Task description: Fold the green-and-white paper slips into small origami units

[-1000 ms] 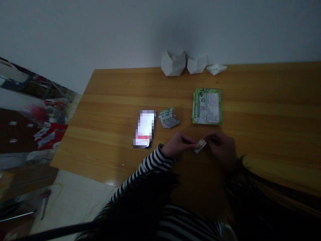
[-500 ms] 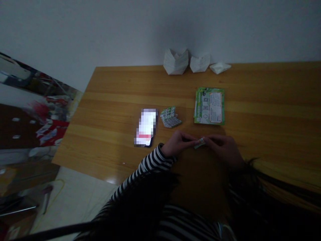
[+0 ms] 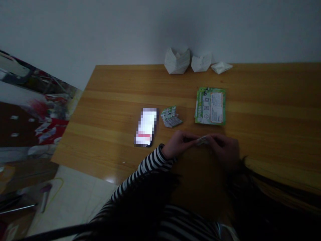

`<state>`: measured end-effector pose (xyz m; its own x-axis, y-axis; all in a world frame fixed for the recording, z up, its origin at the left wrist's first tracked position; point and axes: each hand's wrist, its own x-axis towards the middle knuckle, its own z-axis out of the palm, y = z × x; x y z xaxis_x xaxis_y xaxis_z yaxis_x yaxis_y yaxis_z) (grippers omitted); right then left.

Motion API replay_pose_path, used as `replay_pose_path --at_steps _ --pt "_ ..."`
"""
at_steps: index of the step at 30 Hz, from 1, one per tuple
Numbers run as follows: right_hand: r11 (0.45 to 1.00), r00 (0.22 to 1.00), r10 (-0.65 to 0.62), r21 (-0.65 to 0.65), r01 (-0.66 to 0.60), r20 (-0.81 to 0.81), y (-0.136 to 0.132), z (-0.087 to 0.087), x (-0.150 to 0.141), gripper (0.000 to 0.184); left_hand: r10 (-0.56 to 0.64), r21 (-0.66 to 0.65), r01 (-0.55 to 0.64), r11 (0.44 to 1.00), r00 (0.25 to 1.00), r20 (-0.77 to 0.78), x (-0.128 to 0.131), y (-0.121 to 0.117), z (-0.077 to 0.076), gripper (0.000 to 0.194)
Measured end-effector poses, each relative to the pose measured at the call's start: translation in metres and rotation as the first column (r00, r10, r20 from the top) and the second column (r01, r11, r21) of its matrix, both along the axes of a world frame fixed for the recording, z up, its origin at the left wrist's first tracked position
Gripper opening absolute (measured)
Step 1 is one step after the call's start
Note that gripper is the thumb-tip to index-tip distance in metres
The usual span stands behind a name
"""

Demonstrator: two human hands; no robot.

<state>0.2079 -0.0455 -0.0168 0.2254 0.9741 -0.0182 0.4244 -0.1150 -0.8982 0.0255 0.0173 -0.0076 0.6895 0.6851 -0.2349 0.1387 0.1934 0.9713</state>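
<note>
My left hand (image 3: 178,144) pinches one end of a small folded piece of paper (image 3: 202,140) between thumb and fingers. At its other end my right hand (image 3: 225,149) grips the same piece, fingertips close to those of the left. The paper is pale and mostly hidden by the fingers. Just beyond my left hand lies a pleated, printed paper piece (image 3: 171,116) in green and white. A stack of green printed leaflets (image 3: 210,106) rests past my right hand.
A phone (image 3: 146,127) with a lit, blurred screen lies left of the pleated paper. Along the wall stand two white folded paper shapes (image 3: 177,62) and a flatter white one (image 3: 221,67). The wooden table (image 3: 105,100) ends at the left, with clutter on the floor beyond.
My right hand has shifted slightly, and the folded paper between my fingertips now shows less of its face. The things on the table stay in place; the view has moved a little.
</note>
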Motion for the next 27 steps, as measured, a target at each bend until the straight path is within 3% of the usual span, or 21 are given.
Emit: replay_pose_path --at_steps 4,9,22,27 --pt "0.993 0.994 -0.108 0.045 0.107 0.009 -0.001 0.0 -0.002 0.017 0.075 -0.04 -0.072 0.997 0.994 0.078 0.006 -0.002 0.002 0.039" --pt "0.99 0.992 -0.126 0.059 0.127 -0.007 -0.004 -0.001 -0.006 0.016 0.186 -0.024 -0.185 0.982 0.983 0.006 0.009 -0.005 0.0 0.028" --pt "0.99 0.994 -0.095 0.11 0.088 0.056 -0.007 0.004 -0.013 0.013 0.262 -0.01 -0.263 0.965 0.963 -0.056 0.006 -0.005 -0.005 0.019" --pt "0.985 0.991 -0.133 0.119 0.128 0.031 -0.009 0.005 -0.015 0.013 0.227 -0.133 -0.227 0.965 0.974 -0.016 0.005 -0.003 -0.008 0.025"
